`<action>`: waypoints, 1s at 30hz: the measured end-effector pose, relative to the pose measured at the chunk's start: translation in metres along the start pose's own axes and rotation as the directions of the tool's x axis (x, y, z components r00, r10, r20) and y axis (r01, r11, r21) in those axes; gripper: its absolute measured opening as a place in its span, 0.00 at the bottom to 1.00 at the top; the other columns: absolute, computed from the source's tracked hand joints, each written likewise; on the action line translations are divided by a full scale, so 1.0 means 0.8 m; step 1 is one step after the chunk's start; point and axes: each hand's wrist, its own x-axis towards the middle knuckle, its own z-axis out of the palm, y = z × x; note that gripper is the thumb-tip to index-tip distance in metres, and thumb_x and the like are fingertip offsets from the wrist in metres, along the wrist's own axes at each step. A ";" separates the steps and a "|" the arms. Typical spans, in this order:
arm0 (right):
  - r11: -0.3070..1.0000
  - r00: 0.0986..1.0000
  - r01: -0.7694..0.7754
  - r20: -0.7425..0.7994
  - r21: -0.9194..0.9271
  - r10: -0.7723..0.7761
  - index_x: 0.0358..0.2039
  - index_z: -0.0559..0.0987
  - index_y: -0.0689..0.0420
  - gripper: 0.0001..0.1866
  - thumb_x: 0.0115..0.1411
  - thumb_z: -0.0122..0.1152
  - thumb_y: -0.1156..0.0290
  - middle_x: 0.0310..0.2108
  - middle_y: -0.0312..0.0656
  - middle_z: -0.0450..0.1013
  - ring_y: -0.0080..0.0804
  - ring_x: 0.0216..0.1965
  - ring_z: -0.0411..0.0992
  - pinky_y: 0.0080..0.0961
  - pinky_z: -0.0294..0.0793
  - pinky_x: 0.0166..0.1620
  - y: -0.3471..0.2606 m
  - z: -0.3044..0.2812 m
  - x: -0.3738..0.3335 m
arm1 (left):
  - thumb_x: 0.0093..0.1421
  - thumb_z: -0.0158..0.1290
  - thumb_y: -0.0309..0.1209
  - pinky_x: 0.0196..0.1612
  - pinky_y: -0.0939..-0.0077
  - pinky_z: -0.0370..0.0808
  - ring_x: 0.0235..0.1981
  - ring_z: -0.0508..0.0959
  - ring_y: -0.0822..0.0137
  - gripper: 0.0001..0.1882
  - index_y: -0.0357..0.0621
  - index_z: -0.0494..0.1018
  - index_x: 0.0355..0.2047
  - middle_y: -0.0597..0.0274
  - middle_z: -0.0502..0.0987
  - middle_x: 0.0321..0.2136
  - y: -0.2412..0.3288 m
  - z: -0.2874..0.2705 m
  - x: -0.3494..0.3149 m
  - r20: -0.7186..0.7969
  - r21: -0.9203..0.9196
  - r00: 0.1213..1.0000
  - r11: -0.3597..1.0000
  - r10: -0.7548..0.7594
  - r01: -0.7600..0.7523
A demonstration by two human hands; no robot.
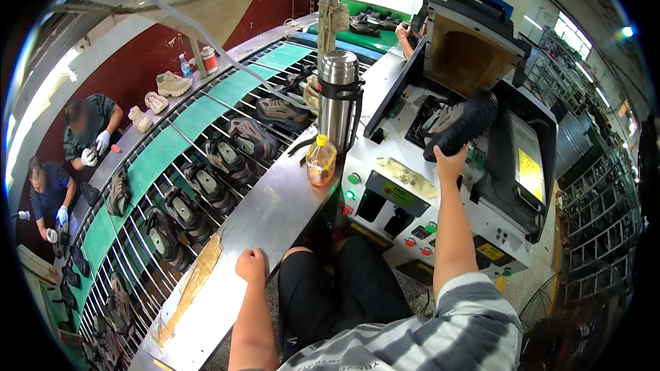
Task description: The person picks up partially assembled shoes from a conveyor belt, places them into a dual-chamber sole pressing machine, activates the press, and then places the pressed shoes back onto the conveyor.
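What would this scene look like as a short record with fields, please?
Right hand: gripping a dark shoe above the machine
Left hand: closed, at the edge of the counter; no held item visible
Machine lid: raised
On counter: steel flask, bottle with yellow cap
Left of counter: shoes in a row on metal bars; green strip beyond
Far left: two co-workers, gloved
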 end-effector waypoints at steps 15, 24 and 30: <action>0.396 0.562 -0.764 0.827 0.509 0.023 0.47 0.75 0.65 0.30 0.38 0.69 0.82 0.44 0.42 0.75 0.37 0.42 0.74 0.33 0.71 0.51 -0.057 -0.096 -0.268 | 0.54 0.60 0.29 0.48 0.66 0.73 0.44 0.76 0.60 0.31 0.37 0.61 0.57 0.56 0.76 0.44 0.064 -0.116 -0.086 0.426 -0.896 0.807 0.314 0.409 0.314; 0.746 -0.363 -0.632 0.772 0.207 -0.522 0.63 0.59 0.64 0.36 0.58 0.65 0.67 0.60 0.42 0.63 0.34 0.59 0.63 0.30 0.59 0.62 -0.434 -0.067 -0.492 | 0.47 0.60 0.48 0.59 0.60 0.69 0.53 0.74 0.55 0.43 0.37 0.63 0.59 0.52 0.72 0.54 -0.104 -0.243 -0.103 0.411 -0.804 0.911 -0.460 0.030 0.378; 0.677 -0.653 -0.357 0.346 0.644 -0.673 0.61 0.66 0.60 0.27 0.63 0.54 0.66 0.57 0.51 0.68 0.40 0.58 0.66 0.32 0.63 0.60 -0.457 -0.059 -0.633 | 0.47 0.64 0.30 0.55 0.66 0.69 0.50 0.74 0.58 0.37 0.37 0.65 0.58 0.52 0.73 0.51 -0.250 -0.275 -0.175 -0.107 -0.986 0.748 0.169 -0.656 0.007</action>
